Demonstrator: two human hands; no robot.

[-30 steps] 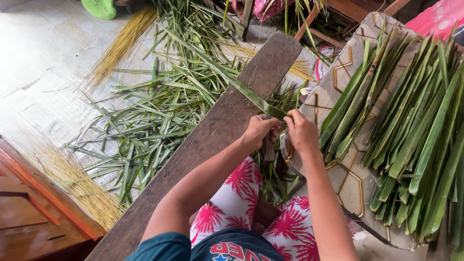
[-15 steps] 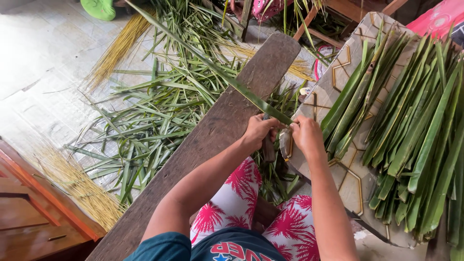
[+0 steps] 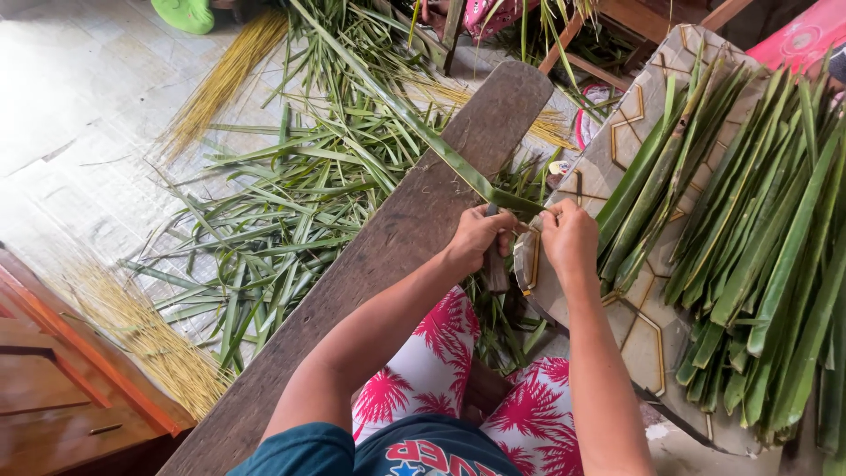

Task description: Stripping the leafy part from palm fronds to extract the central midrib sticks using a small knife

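Note:
My left hand [image 3: 476, 238] grips a knife with a dark handle [image 3: 493, 269] against the edge of a long wooden plank [image 3: 388, 256]. My right hand [image 3: 571, 238] pinches the near end of a long green palm leaf [image 3: 414, 123] that runs up and left across the plank. The two hands sit close together, with the leaf passing between them at the blade. The blade itself is mostly hidden by my fingers.
A pile of whole green leaves [image 3: 758, 220] lies on a patterned board [image 3: 648, 326] at my right. Stripped leaf scraps [image 3: 282, 203] cover the floor left of the plank. Yellow midrib bundles [image 3: 145, 339] lie near a wooden cabinet [image 3: 53, 388] and a second yellow midrib bundle [image 3: 220, 84] farther back.
My right hand has drawn the leaf end to the right, and the leaf has slid along the knife. The left hand has stayed in place on the handle.

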